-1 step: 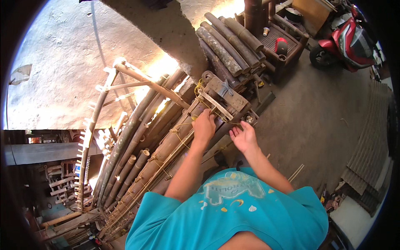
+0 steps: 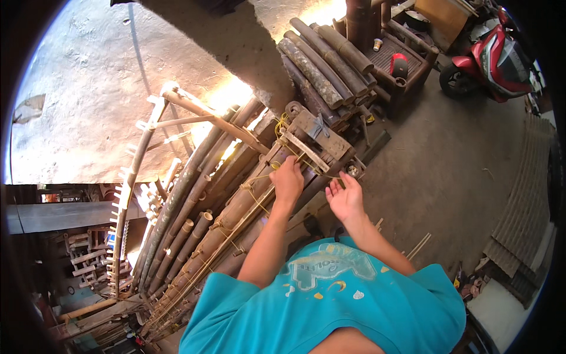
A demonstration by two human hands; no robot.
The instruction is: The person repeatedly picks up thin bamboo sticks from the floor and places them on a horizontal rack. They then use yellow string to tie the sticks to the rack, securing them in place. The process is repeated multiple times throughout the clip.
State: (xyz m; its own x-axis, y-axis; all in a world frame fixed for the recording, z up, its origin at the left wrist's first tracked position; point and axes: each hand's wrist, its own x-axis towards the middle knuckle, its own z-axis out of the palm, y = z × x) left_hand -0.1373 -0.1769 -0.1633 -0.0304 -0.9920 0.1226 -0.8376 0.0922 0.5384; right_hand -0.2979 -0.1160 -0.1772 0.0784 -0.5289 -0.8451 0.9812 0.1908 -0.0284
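Note:
A bundle of long bamboo poles (image 2: 224,224) lies slanted in front of me, with a thin yellow cord (image 2: 259,177) running along and across it. At its upper end sits a worn wooden block frame (image 2: 315,138). My left hand (image 2: 287,180) rests on the poles just below that frame, its fingers closed around the yellow cord. My right hand (image 2: 345,197) hovers beside it at the right edge of the bundle, palm up and fingers apart, close to a thin strand by the frame. Whether it pinches that strand I cannot tell.
A stack of dark thick bamboo logs (image 2: 321,62) lies beyond the frame, next to a wooden crate (image 2: 407,56). A red motorbike (image 2: 498,56) stands at the upper right. Corrugated sheets (image 2: 525,212) lie at the right. A notched bamboo rack (image 2: 127,200) curves along the left.

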